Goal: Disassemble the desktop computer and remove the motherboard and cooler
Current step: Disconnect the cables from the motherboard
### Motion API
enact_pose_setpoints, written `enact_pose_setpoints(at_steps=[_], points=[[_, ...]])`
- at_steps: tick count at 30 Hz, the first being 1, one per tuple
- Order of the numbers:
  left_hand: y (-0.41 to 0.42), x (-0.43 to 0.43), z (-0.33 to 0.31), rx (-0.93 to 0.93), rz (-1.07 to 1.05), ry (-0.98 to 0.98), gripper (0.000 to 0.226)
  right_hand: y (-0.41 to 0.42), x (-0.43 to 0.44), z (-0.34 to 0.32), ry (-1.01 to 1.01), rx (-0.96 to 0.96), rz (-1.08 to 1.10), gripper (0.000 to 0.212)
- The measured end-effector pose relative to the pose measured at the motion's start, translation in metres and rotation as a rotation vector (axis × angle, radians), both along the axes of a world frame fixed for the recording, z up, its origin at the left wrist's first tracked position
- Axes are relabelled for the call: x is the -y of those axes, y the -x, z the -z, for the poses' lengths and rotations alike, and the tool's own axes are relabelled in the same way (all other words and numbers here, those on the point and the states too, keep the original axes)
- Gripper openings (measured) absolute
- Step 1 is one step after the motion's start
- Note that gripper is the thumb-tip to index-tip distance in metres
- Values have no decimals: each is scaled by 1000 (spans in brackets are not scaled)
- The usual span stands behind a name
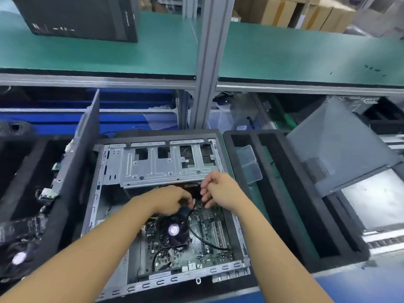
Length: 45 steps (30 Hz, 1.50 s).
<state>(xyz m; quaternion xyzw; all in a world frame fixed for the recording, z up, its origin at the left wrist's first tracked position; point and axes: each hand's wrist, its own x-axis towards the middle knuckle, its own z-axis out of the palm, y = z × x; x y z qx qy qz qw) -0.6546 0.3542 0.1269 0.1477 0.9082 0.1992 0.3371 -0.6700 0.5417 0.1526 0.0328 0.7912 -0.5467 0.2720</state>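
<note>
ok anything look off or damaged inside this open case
Nothing looks damaged or spilled. One black cable lies loose across the motherboard beside the cooler, and a grey side panel stands on edge left of the case.

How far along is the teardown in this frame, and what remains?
Done: the case lies on its side with the side open and the inside bared. In hand: both the left hand and right hand curl their fingers at the top edge of the motherboard by the drive cage, where a black cable ends; what they pinch is hidden. Left: the cooler sits on the motherboard, both inside the case.
</note>
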Motion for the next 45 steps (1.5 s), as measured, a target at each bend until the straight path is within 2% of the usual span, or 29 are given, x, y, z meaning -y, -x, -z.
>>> enact_pose_setpoints(at_steps=[3,6,8,10,14,16,18,20,21,24,27,30,32,34,36,38,41,45], points=[[-9,8,19,38,15,85,44,-4,14,9,-354,5,-269,18],[-13,8,32,2,-25,101,37,-16,25,22,-567,73,-451,33],[-13,9,34,-24,-25,91,33,-28,28,36,-500,223,-401,36],[-13,14,33,-30,-27,57,31,-39,27,45,-348,337,-273,26],[-10,21,36,-83,-128,-37,28,-46,20,35,-228,302,-130,9],[-11,19,41,-151,-201,-36,23,-44,17,30,-317,223,-110,17],[-15,14,46,-236,-256,48,23,-42,16,23,-517,171,-188,25],[-19,11,47,-268,-289,144,28,-43,22,18,-767,107,-392,31],[-20,10,47,-278,-292,169,29,-43,24,21,-815,102,-434,31],[-19,10,43,-306,-254,250,25,-41,26,35,-861,55,-235,24],[-18,12,40,-308,-255,266,17,-47,30,44,-939,-160,-205,45],[-17,20,41,-259,-299,169,18,-47,34,55,-898,-320,-184,57],[-16,27,42,-209,-364,82,20,-42,35,60,-923,-290,-224,61],[-17,30,40,-187,-390,60,27,-34,35,65,-920,-145,-260,64],[-20,29,40,-185,-343,109,48,-25,34,70,-938,-67,-300,61],[-21,26,44,-185,-290,168,64,-22,36,71,-966,-117,-341,49],[-20,22,51,-179,-256,234,56,-27,40,74,-969,-281,-375,31],[-19,10,55,-268,-266,325,43,-37,43,75,-934,-278,-387,35]])
